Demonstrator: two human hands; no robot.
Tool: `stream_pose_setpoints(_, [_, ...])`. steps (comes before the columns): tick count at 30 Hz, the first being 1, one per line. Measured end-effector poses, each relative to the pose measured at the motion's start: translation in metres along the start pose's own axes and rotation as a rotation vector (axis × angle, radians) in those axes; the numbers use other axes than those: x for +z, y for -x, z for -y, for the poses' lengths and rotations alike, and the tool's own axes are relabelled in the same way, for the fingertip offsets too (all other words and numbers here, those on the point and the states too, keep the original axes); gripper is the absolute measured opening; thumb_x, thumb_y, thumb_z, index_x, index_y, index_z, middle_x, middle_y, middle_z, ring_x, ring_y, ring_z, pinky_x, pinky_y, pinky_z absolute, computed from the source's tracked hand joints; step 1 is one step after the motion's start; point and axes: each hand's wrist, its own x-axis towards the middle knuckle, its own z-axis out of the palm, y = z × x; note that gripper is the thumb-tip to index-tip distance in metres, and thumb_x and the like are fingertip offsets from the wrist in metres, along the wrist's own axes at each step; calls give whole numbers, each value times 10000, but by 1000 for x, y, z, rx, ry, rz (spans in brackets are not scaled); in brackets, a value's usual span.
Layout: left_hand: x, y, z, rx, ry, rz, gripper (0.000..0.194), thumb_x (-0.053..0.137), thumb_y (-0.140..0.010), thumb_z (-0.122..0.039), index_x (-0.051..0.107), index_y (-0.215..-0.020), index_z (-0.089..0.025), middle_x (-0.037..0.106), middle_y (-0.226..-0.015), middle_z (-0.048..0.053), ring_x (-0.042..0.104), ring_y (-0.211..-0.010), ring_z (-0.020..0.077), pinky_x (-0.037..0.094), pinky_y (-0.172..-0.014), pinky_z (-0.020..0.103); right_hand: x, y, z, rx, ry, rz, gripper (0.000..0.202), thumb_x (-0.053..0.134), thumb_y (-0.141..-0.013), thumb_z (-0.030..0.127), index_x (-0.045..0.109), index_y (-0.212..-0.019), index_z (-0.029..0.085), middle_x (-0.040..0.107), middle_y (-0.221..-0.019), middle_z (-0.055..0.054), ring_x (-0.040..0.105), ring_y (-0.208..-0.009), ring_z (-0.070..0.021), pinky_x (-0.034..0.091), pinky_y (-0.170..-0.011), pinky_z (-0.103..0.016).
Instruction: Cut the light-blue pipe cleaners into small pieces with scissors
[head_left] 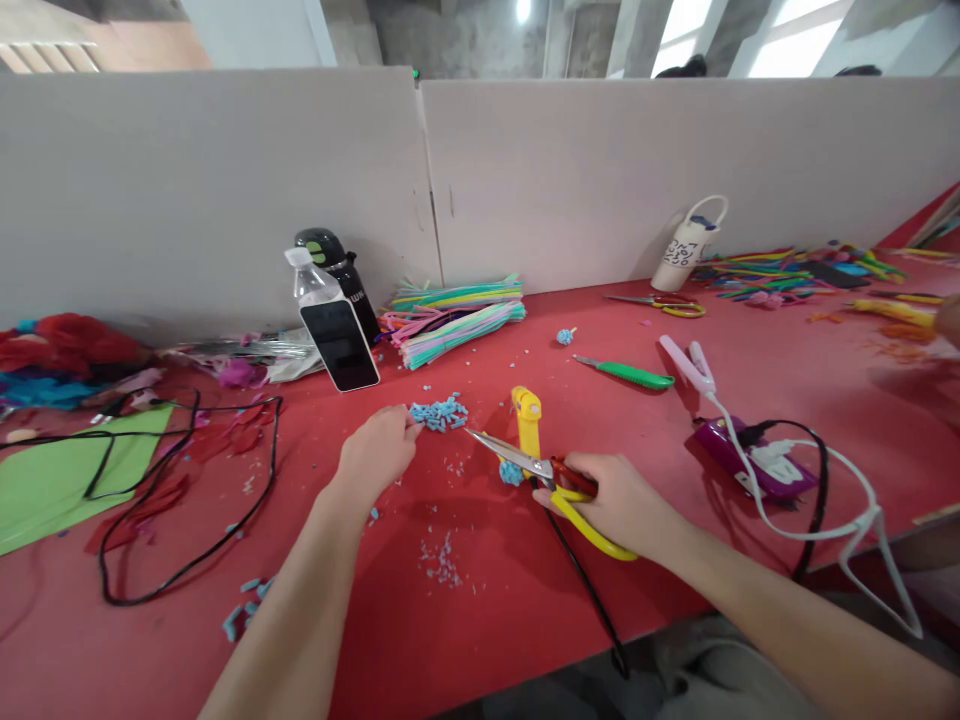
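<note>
My right hand (619, 500) grips scissors (517, 455) with red and yellow handles, their blades pointing left, nearly together. Beyond and partly beneath the blades lies a yellow glue gun (529, 425). A fuzzy blue ball (511, 474) sits beside it, partly covered by the scissors. My left hand (379, 447) rests at the left edge of a heap of short blue fuzzy pieces (442, 413). Its fingers are pinched together, and what is between them is hidden. More blue pieces (247, 600) lie by my left forearm, with pale clippings (441, 562) in front of the heap.
A phone (341, 345) leans against a bottle (309, 280). Bundled pipe cleaners (461, 330) lie behind the heap. A green-handled knife (634, 375), a small blue ball (565, 337) and a purple power strip (757, 460) are to the right. A black cable (199, 575) loops at left.
</note>
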Motion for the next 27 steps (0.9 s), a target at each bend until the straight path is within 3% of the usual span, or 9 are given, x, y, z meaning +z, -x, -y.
stream_pose_setpoints(4, [-8, 9, 3, 96, 148, -55, 228, 424, -858, -356, 569, -831, -183, 668, -858, 73, 610, -766, 188, 411, -659, 282, 3, -4, 1, 33, 72, -15, 482, 553, -719, 695, 547, -676, 216, 540, -590, -1, 480, -544, -140, 260, -488, -229])
stream_pose_setpoints(8, [-15, 17, -1, 95, 281, -84, 228, 476, -823, -393, 577, -788, -191, 671, -768, 30, 612, -696, 165, 428, -633, 263, 2, -10, 0, 77, 135, 1, 478, 554, -714, 700, 557, -673, 224, 584, -599, -10, 504, -521, -146, 255, -482, -234])
stream_pose_setpoints(14, [-17, 22, -10, 145, 428, -64, 157, 511, -815, -353, 564, -839, -207, 683, -832, 17, 636, -761, 155, 469, -693, 254, -7, -24, -5, 100, 183, -13, 260, 541, -801, 464, 600, -725, 222, 636, -657, -33, 571, -589, -165, 261, -502, -239])
stream_pose_setpoints(21, [-18, 29, -12, 238, 392, -49, 165, 440, -869, -303, 581, -888, -221, 674, -875, 28, 624, -792, 163, 459, -685, 267, -12, -49, -8, 122, 404, -65, 220, 551, -794, 449, 637, -805, 247, 703, -787, -46, 623, -684, -192, 258, -532, -252])
stream_pose_setpoints(25, [-16, 30, -12, 248, 370, -55, 159, 440, -869, -271, 589, -892, -223, 670, -872, 23, 616, -780, 157, 447, -660, 259, -17, -61, -22, 94, 469, -103, 239, 535, -807, 438, 643, -920, 257, 713, -852, -49, 632, -716, -202, 281, -551, -262])
stream_pose_setpoints(27, [-15, 29, -11, 250, 368, -54, 160, 433, -873, -264, 587, -892, -225, 666, -872, 20, 612, -776, 153, 445, -663, 256, -22, -67, -31, 69, 519, -135, 236, 527, -812, 442, 629, -888, 243, 705, -829, -49, 631, -722, -206, 281, -552, -264])
